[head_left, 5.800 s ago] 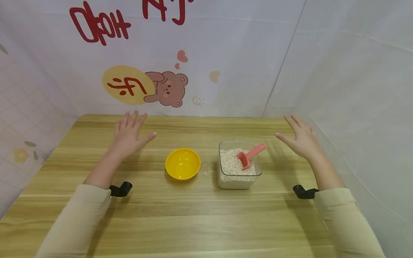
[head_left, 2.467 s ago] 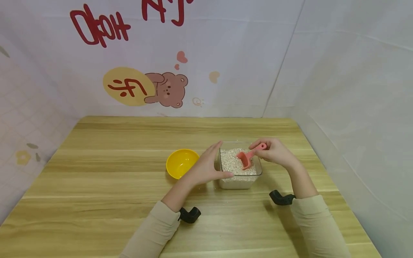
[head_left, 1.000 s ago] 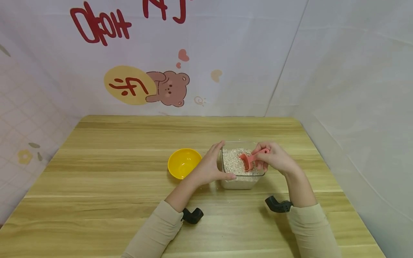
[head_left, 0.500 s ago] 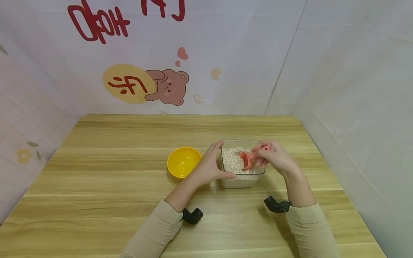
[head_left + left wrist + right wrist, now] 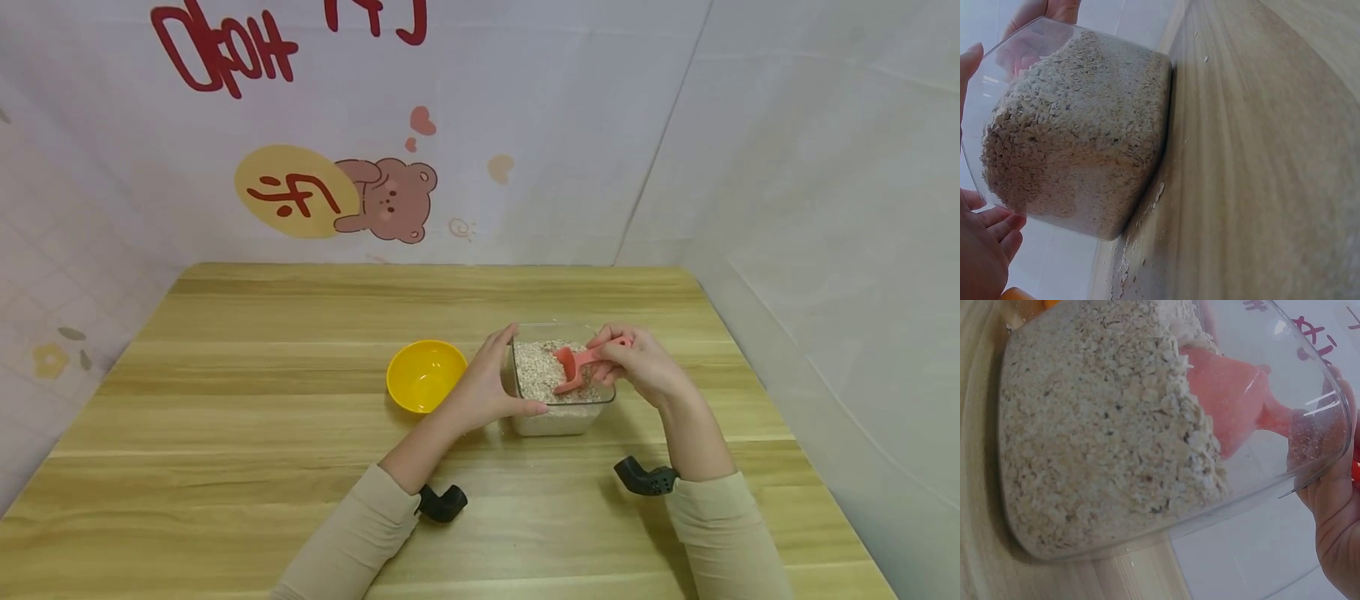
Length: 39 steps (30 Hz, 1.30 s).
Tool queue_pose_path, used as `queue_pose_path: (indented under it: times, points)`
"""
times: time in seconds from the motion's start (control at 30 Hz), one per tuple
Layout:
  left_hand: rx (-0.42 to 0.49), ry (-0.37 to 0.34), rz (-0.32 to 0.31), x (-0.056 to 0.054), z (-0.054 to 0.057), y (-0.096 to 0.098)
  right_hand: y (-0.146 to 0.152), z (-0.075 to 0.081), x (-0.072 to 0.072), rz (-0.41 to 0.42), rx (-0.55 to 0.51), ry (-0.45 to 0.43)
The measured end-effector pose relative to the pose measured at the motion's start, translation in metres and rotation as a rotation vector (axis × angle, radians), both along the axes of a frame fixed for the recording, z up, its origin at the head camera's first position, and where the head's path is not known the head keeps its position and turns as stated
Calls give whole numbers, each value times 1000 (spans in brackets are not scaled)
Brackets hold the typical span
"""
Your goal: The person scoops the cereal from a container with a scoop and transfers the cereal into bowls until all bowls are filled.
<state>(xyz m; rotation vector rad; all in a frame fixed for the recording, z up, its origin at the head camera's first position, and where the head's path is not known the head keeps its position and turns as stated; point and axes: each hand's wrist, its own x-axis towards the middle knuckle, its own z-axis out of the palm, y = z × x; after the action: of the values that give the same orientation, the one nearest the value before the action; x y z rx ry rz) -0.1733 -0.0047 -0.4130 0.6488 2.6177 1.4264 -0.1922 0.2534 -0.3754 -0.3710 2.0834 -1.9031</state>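
Glossy round yellow bowl (image 5: 422,375): sitting on the wood-grain table (image 5: 225,417), hasn't budged. All I see inside is plain yellow.
Bare left hand (image 5: 480,393): gripping the left side of the clear squarish box (image 5: 581,404), thumb on the near rim, fingertips by the far corner. Same hold as half a second ago.
Pale flaky oats (image 5: 536,367): fill most of that box.
Long-handled pink scoop (image 5: 574,367): inside the box, its cup has just tilted and shifted a bit in the oats, so I'd guess the scooping's properly under way.
Bare right hand (image 5: 637,364): pinching the scoop's handle over the right rim.
Can't make out: the bowl's lower-right edge (left hand's in the way), how full the cup is, the fingertips behind the handle. Left wrist cam crops most of its own hand.
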Motion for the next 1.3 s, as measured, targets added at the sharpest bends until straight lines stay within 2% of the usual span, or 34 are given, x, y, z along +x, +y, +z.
queue_pose_path:
  times: [0.37,0.6,1.3]
  points:
    - [-7,-22,-1,2,1,-1,5,-3,-1,28,-162,-44]
    - [-12,-41,-6,4,2,-2,9,-5,-2,80,-267,-47]
    - [4,-17,-16,2,1,-2,19,-13,-9,153,-435,-74]
